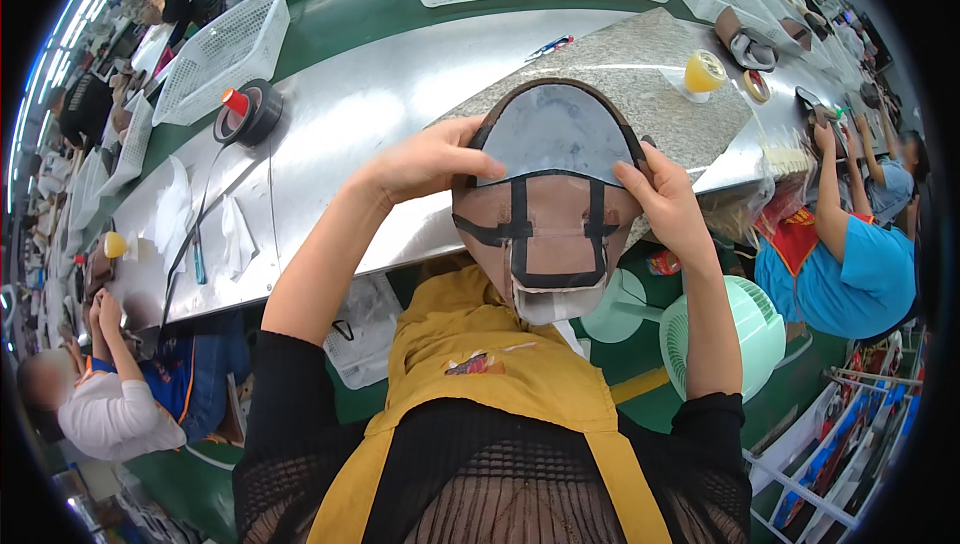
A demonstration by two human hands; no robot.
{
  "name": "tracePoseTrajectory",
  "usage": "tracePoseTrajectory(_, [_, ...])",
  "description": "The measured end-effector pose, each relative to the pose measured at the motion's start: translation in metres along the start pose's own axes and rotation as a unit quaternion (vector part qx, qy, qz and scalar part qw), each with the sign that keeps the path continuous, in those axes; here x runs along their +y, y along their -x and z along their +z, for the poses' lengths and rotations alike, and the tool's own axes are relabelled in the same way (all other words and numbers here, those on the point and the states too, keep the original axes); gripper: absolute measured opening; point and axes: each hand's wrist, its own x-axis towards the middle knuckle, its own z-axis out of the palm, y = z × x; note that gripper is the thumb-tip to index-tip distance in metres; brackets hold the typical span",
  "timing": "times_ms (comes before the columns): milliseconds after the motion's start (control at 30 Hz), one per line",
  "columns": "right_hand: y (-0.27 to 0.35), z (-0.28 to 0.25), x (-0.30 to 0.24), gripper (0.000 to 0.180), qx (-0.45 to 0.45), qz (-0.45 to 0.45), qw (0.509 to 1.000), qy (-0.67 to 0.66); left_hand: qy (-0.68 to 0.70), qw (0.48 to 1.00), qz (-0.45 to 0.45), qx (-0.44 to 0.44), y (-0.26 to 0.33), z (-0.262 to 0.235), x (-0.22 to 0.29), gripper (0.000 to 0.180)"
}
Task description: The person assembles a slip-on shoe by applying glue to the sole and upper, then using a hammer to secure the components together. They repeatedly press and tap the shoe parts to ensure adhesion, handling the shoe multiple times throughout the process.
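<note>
I see my left hand [435, 159] gripping the upper left edge of a shoe upper piece [545, 199], fingers curled over its dark rim, while my right hand [665, 199] clamps the right edge, thumb on the front. The piece is held up between both hands, above my yellow apron [480, 364] and in front of the desk [350, 114]; its top is grey and rounded, its lower part tan with black straps. On the desk behind it lies a speckled stone slab [640, 74]. A black tape roll [250, 112] sits to the left, beside a white basket [225, 49]. A yellow-lidded cup [704, 72] stands on the slab's far right.
</note>
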Motion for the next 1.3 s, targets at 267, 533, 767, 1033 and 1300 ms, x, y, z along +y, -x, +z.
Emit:
tracePoseTrajectory(267, [0.01, 0.009, -0.015, 0.017, 0.02, -0.04, 0.988, 0.149, -0.112, 0.983, 0.005, 0.149, -0.003, 0.024, 0.003, 0.054])
tracePoseTrajectory(533, [0.023, 0.018, -0.031, 0.02, 0.012, -0.054, 0.983, 0.177, -0.179, 0.96, 0.071, 0.204, -0.011, 0.023, -0.022, 0.04])
tracePoseTrajectory(767, [0.022, 0.004, -0.043, 0.027, -0.023, -0.002, 0.982, 0.187, -0.182, 0.962, 0.083, 0.186, -0.008, 0.037, -0.018, 0.037])
tracePoseTrajectory(1033, [0.0, 0.023, -0.042, 0.027, 0.01, -0.104, 0.976, 0.19, -0.185, 0.968, 0.056, 0.16, -0.003, 0.059, -0.01, 0.036])
tracePoseTrajectory(1300, [-0.01, 0.022, -0.043, 0.024, 0.002, -0.1, 0.97, 0.221, -0.277, 0.949, 0.041, 0.147, -0.001, 0.046, -0.011, 0.04])
